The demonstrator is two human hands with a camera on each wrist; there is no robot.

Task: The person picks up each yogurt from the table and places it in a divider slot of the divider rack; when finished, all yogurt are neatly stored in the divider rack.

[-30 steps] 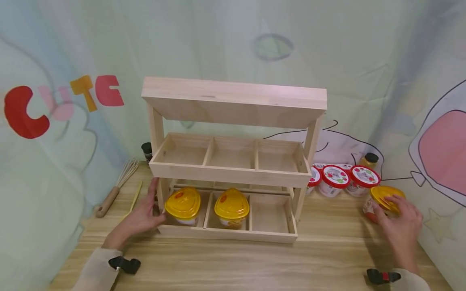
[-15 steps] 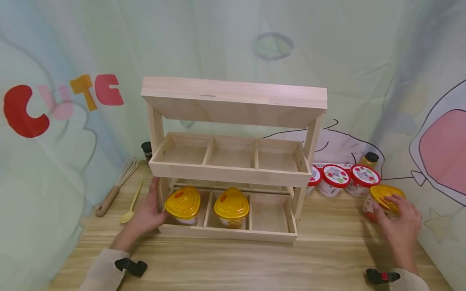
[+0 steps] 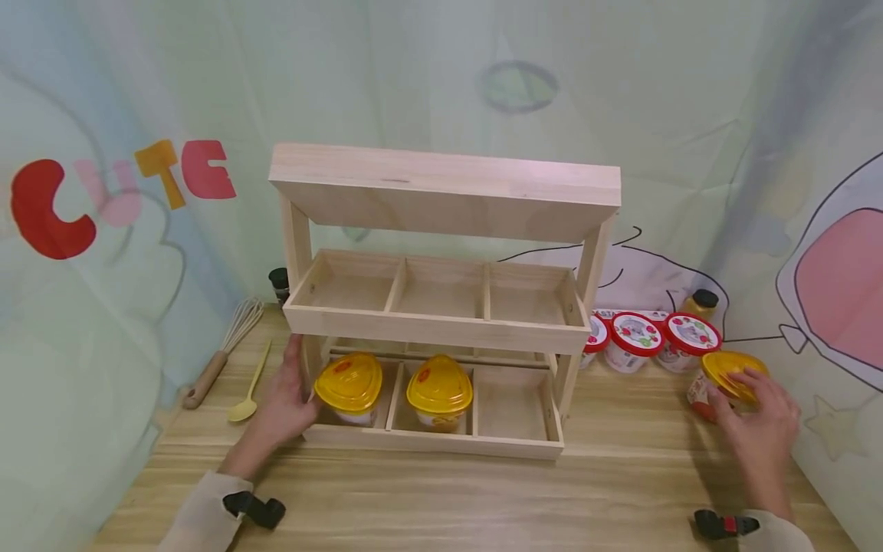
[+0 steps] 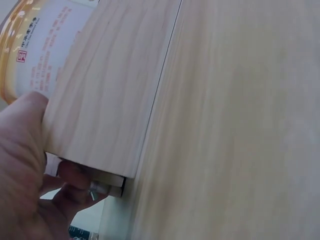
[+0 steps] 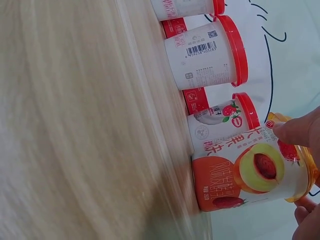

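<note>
A two-tier wooden shelf point(image 3: 444, 331) with divided trays stands on the table. My left hand point(image 3: 279, 410) grips the left end of its lower tray, thumb at the front corner and fingers curled behind, as the left wrist view also shows. Yellow-lidded yogurt cups fill the lower tray's left point(image 3: 350, 382) and middle point(image 3: 439, 386) compartments; its right one is bare. At the far right my right hand point(image 3: 762, 418) holds another yellow-lidded yogurt cup by the lid, thumb on one side and fingers on the other. Peach pictures cover that cup point(image 5: 250, 170), which stands upright on the table.
Red-lidded cups point(image 3: 633, 341) line the back right, with a black-capped jar point(image 3: 700, 304) behind. A whisk point(image 3: 224, 353), a yellow spoon point(image 3: 247, 399) and a black-capped bottle point(image 3: 279, 285) are left of the shelf. Printed curtains hang behind and at both sides.
My left hand has shifted slightly right along the lower tray's end, and the yellow spoon's bowl has come into view. My right hand and its cup stay in place.
</note>
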